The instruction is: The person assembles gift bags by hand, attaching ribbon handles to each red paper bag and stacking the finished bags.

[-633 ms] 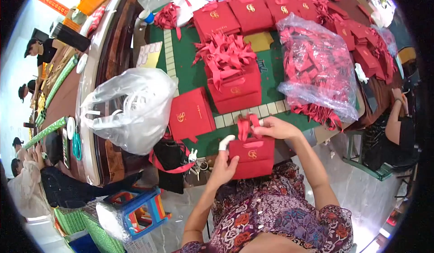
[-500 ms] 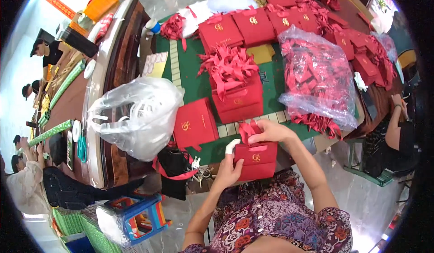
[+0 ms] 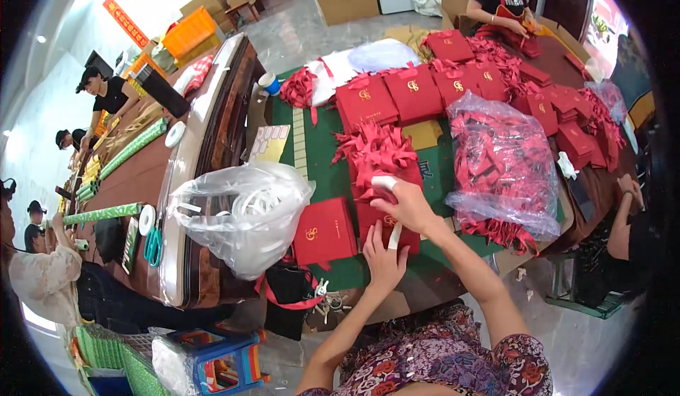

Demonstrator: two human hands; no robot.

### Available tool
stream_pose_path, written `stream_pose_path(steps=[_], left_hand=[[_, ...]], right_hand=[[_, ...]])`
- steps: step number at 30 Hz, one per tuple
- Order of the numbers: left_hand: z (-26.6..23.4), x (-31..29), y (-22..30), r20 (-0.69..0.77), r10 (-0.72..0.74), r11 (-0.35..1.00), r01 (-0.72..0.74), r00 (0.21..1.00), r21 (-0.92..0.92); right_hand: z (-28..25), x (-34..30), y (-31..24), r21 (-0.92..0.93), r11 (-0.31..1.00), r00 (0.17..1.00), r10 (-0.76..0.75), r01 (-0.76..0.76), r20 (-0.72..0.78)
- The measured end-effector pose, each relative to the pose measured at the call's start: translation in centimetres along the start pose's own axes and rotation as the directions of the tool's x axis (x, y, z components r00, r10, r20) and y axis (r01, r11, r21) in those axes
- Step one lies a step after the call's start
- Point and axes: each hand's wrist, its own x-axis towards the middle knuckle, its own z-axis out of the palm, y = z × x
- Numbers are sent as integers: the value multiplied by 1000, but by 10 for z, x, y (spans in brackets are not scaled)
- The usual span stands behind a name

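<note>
A stack of small red paper gift bags with ribbon handles (image 3: 368,151) stands in front of me on the green mat. My left hand (image 3: 384,258) lies on the front bag of that stack, fingers spread, one fingertip wrapped in white tape. Above it my right hand (image 3: 411,208) rests by the ribbons, thumb and fingers apart, a white wrap on one finger too. Left of the stack, a larger red bag (image 3: 324,233) lies flat on the mat. A clear plastic sack full of red ribboned pieces (image 3: 503,162) sits to the right.
Left of the mat is a clear bag of white rolled strips (image 3: 244,212). Keys (image 3: 324,298) and a black pouch (image 3: 290,286) hang near the front edge. More red bags (image 3: 365,98) line the back. People work at both tables; blue stools (image 3: 216,364) stand lower left.
Both hands have moved forward from the table's front edge with the red gift bag, which now lies against the stack. The view has shifted, showing more of the far room.
</note>
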Motion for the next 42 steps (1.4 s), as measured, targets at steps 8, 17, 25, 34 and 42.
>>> stream_pose_path(steps=[8,17,25,34,42], left_hand=[[34,46,-12,-110,-113,994,111,987,-26],[7,41,-12,-131,12,995,-25,991,-100],[-77,-15,-33,-130,-153,988,149,980,-36],[-116,-9,-73,-183,-289,948,307,940,81],[-70,51,-52,-41,-262,874,219,964,-433]], right_hand=[[-14,-50,-22,-40,997,970,53,-64,-238],[0,-99,-28,25,990,941,141,-141,-307],[31,-100,-26,8,991,987,137,-137,-89],[53,-83,-30,-36,974,944,207,-223,-258],[5,-55,69,43,892,857,445,-450,-259]])
